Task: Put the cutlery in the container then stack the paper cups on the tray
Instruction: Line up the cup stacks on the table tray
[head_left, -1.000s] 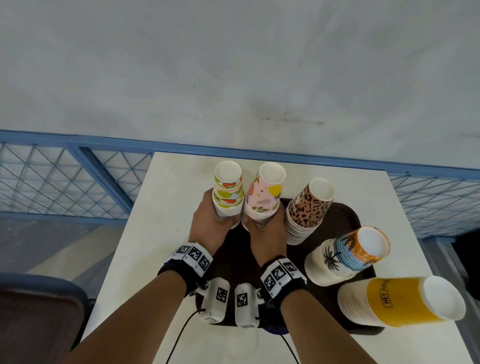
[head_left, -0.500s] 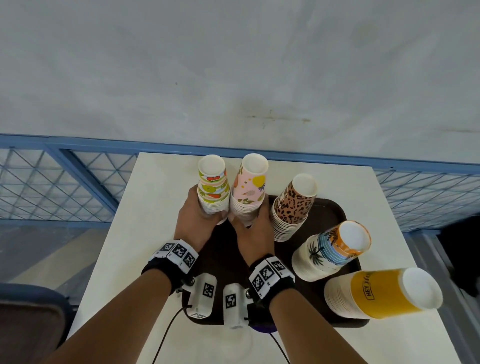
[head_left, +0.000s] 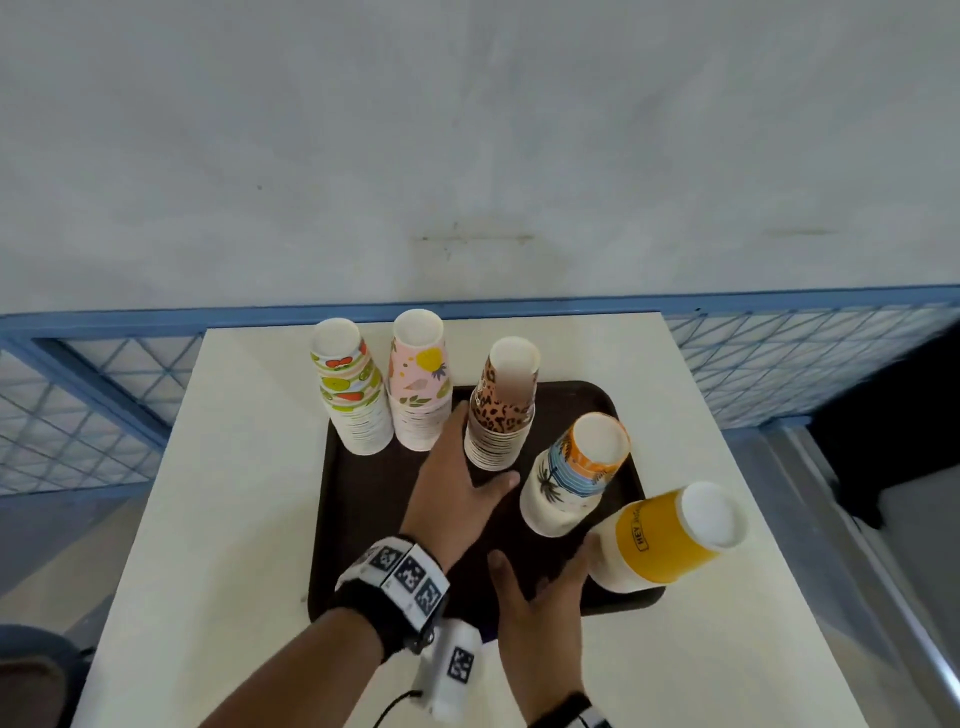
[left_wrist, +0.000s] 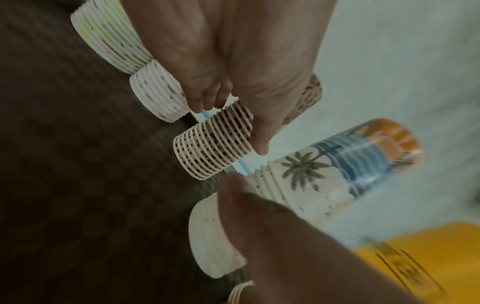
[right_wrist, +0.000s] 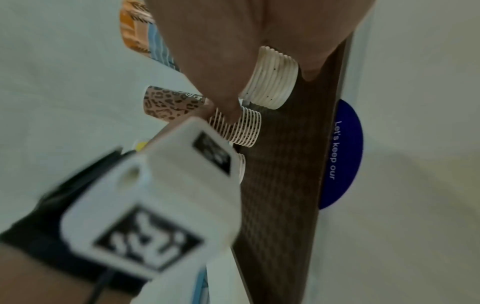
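Five upside-down paper cup stacks stand on a dark brown tray (head_left: 363, 499): fruit-print (head_left: 353, 400), pink (head_left: 418, 395), leopard-print (head_left: 501, 410), palm-tree (head_left: 571, 478) and yellow (head_left: 670, 540). My left hand (head_left: 475, 452) grips the leopard stack (left_wrist: 213, 152) low down, fingers curled behind it and thumb (left_wrist: 259, 144) on its near side. My right hand (head_left: 540, 566) is spread at the foot of the palm-tree stack. In the right wrist view that stack's bottom rims (right_wrist: 272, 74) show between my thumb and straight fingers. A firm hold there is not visible.
The tray lies on a white table (head_left: 234, 519) against a pale wall. Blue mesh railing (head_left: 104, 415) runs behind and to both sides. A blue round sticker (right_wrist: 345, 154) peeks from under the tray's near edge. The yellow stack stands at the tray's front right corner.
Both hands let go of the fruit-print and pink stacks and moved right. My left hand now grips the leopard stack and my right hand has arrived at the palm-tree stack.
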